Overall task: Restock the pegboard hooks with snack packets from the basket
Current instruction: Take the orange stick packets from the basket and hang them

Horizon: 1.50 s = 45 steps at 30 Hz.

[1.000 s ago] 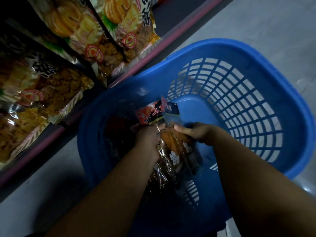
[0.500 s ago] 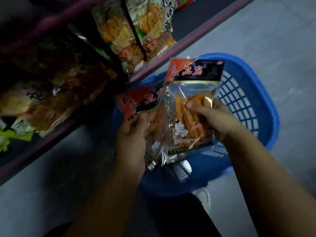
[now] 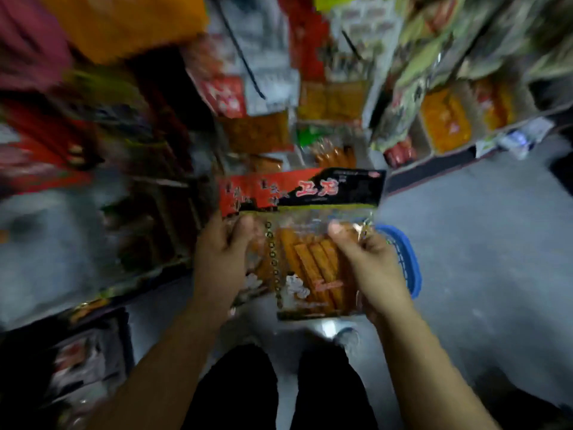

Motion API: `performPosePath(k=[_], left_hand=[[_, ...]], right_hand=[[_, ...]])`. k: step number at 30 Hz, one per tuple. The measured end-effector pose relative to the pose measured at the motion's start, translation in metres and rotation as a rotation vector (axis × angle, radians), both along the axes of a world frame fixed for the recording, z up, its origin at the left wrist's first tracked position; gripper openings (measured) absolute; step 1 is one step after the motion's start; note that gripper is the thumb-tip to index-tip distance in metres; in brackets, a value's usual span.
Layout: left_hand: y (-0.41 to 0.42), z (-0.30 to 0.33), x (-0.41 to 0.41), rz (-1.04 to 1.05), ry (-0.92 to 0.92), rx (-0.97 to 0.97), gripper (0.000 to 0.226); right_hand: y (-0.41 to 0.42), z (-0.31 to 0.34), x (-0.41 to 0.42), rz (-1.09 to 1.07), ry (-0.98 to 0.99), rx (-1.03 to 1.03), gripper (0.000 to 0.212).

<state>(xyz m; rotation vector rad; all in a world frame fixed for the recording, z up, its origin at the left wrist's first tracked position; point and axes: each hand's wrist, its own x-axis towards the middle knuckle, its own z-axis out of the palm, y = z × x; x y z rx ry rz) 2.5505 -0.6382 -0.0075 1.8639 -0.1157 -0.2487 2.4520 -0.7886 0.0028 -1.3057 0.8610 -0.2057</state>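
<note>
Two snack packets with red-and-black headers and orange sticks inside are held up side by side in front of me. My right hand (image 3: 369, 265) grips the front packet (image 3: 313, 243) by its right edge, thumb on its face. My left hand (image 3: 223, 256) holds the second packet (image 3: 245, 197), which sits partly behind the first. The blue basket (image 3: 406, 262) shows only as a rim on the floor behind my right hand. Hanging snack packets (image 3: 257, 131) fill the blurred display ahead.
Packed shelves (image 3: 93, 181) run along the left, and more racks of orange packets (image 3: 446, 125) stand at the upper right. Grey floor (image 3: 483, 243) stretches to the right. My dark trouser legs (image 3: 279, 389) and a shoe show below.
Both hands lifted the two packets out of the basket and up toward the display. The view swung upward, so the basket dropped nearly out of sight behind my right hand.
</note>
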Motion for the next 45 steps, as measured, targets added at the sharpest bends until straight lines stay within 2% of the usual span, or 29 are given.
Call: performPosePath(k=[2, 4, 7, 9, 11, 15, 18, 21, 24, 27, 30, 31, 34, 37, 40, 45], left_hand=[[0.026, 0.057, 0.021, 0.015, -0.107, -0.050, 0.025], [0.052, 0.106, 0.041, 0.022, -0.245, -0.129, 0.012], [0.085, 0.170, 0.064, 0.032, -0.451, -0.246, 0.005], [0.099, 0.206, 0.074, 0.006, -0.531, -0.331, 0.011], [0.107, 0.238, 0.086, -0.013, -0.609, -0.383, 0.010], [0.102, 0.293, 0.108, -0.029, -0.648, -0.568, 0.012], [0.089, 0.328, 0.124, -0.069, -0.635, -0.700, 0.013], [0.074, 0.359, 0.138, -0.084, -0.628, -0.758, 0.013], [0.059, 0.384, 0.145, -0.100, -0.637, -0.752, 0.011], [0.053, 0.401, 0.153, -0.091, -0.665, -0.693, 0.005], [0.055, 0.425, 0.162, -0.074, -0.797, -0.631, 0.022], [0.056, 0.433, 0.165, -0.038, -0.900, -0.567, 0.027], [0.054, 0.463, 0.176, 0.099, -1.199, -0.209, 0.034], [0.047, 0.489, 0.193, 0.106, -1.193, -0.009, 0.020], [0.039, 0.510, 0.206, 0.060, -1.147, -0.104, 0.011], [0.029, 0.533, 0.206, 0.005, -1.281, -0.205, 0.016]], right_hand=[[0.018, 0.054, 0.028, 0.051, -0.128, -0.119, 0.023], [0.034, 0.101, 0.050, 0.081, -0.258, -0.270, 0.024], [0.051, 0.158, 0.071, 0.113, -0.440, -0.424, 0.021], [0.056, 0.188, 0.083, 0.130, -0.527, -0.487, 0.009], [0.058, 0.214, 0.096, 0.104, -0.593, -0.504, 0.010], [0.059, 0.260, 0.125, 0.068, -0.643, -0.627, 0.026], [0.047, 0.294, 0.146, 0.088, -0.727, -0.696, 0.025], [0.034, 0.329, 0.164, 0.224, -0.858, -0.672, 0.020], [0.025, 0.363, 0.182, 0.307, -0.940, -0.776, 0.029], [0.018, 0.384, 0.200, 0.278, -0.996, -0.831, 0.040], [0.011, 0.388, 0.216, 0.243, -1.005, -0.807, 0.043], [0.011, 0.388, 0.220, 0.241, -0.999, -0.806, 0.039], [0.010, 0.388, 0.232, 0.241, -1.001, -0.735, 0.028], [0.006, 0.397, 0.243, 0.214, -1.025, -0.725, 0.031], [0.001, 0.408, 0.249, 0.187, -1.065, -0.768, 0.032], [-0.001, 0.421, 0.245, 0.171, -1.124, -0.800, 0.021]])
